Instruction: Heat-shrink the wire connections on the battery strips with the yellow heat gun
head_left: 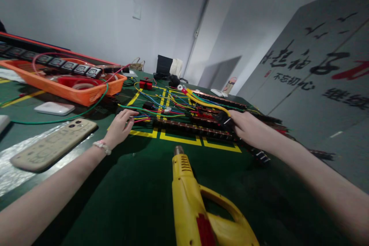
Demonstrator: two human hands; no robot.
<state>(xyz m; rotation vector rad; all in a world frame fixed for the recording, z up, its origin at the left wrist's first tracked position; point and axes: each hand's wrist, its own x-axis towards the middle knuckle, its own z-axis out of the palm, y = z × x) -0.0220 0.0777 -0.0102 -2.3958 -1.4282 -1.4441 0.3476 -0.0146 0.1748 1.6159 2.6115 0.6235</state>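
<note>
My left hand (119, 127) rests on the green mat with its fingers curled around the ends of several coloured wires (140, 118) at the left end of a long dark terminal strip (190, 127). My right hand (250, 128) is closed at the strip's right end, pinching a small black part (225, 120) where a thick yellow cable (207, 103) arrives. More strips and tangled red, blue, green and yellow wires (173, 105) lie just behind both hands. A yellow heat gun (198, 207) lies on the mat between my forearms, nozzle pointing toward the strips.
An orange tray (86, 98) with a power strip, tape rolls and cables stands at far left. A phone in a beige case (54, 144) and a white box (54, 108) lie on the left. A green cable (72, 117) loops across. Yellow tape lines (178, 140) mark the mat. A grey wall rises at right.
</note>
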